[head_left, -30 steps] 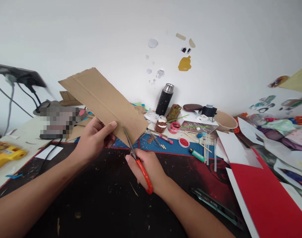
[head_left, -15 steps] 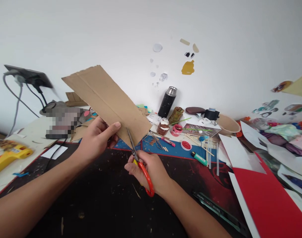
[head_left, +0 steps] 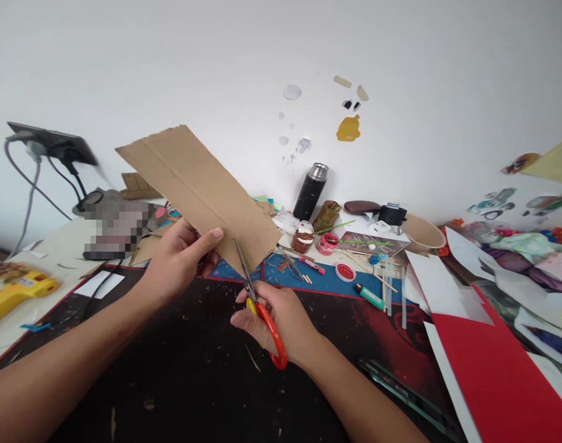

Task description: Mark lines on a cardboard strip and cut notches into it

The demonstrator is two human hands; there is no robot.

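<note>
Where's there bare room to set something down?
Best: the black mat between the forearms, below the scissors, bare but for small scraps. A smaller patch lies between the right hand and the teal tube. Crowded: the blue strip beyond, strewn with sticks.

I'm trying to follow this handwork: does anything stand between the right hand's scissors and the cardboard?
Nothing visible does: the scissors in the right hand meet the cardboard at its near edge, and the left hand holds it beside the blades.

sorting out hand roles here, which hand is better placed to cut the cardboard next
Probably the right hand: it holds the scissors, with a blade over the cardboard near its lower edge. The left hand is occupied gripping the cardboard.
</note>
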